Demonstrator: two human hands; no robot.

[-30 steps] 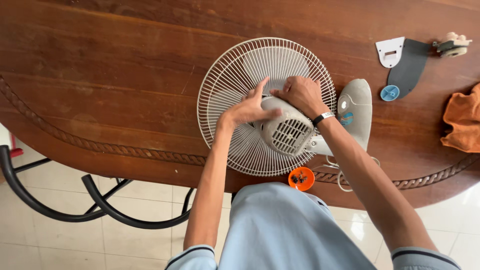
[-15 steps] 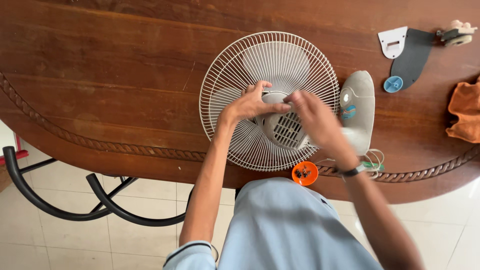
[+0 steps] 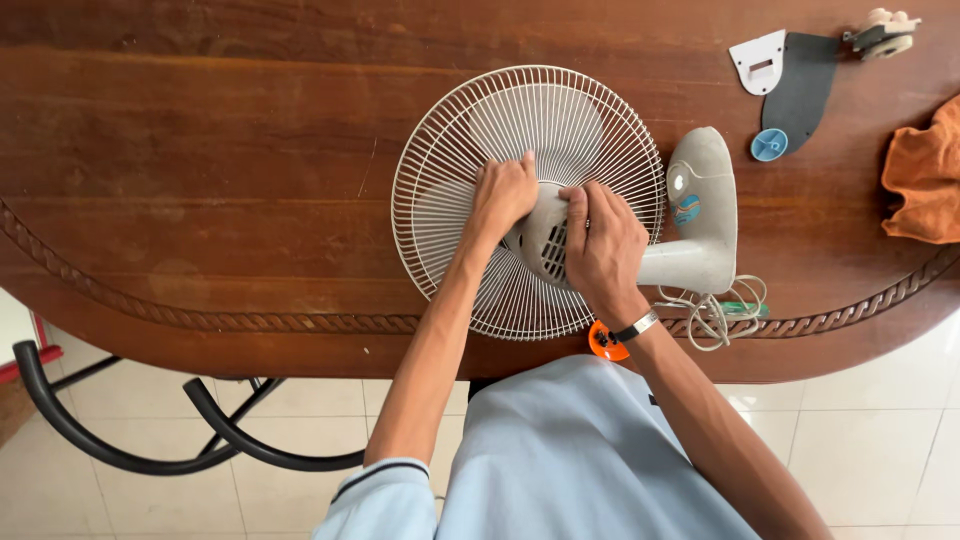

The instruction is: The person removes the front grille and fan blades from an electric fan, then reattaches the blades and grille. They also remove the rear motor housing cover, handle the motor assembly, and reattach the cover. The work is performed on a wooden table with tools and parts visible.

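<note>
A white table fan lies face down on the brown wooden table [image 3: 200, 180], its round wire guard [image 3: 520, 110] flat on the wood. My left hand [image 3: 503, 195] grips the left side of the grey motor housing [image 3: 545, 235] at the guard's centre. My right hand [image 3: 603, 250], with a dark wristband, clasps the housing's right side. The fan's base [image 3: 700, 205] sticks out to the right, and its coiled white cord [image 3: 715, 310] lies near the table's front edge.
A small orange round part [image 3: 603, 343] sits at the table's front edge by my right wrist. At the back right lie a white bracket [image 3: 758, 62], a black flat piece [image 3: 800, 85], a blue knob [image 3: 769, 145] and an orange cloth [image 3: 925, 175]. Black curved chair legs [image 3: 150, 450] stand on the tiled floor.
My right hand pulled back toward me, then returned to clasp the motor housing's right side. My left hand stayed on the housing's left side.
</note>
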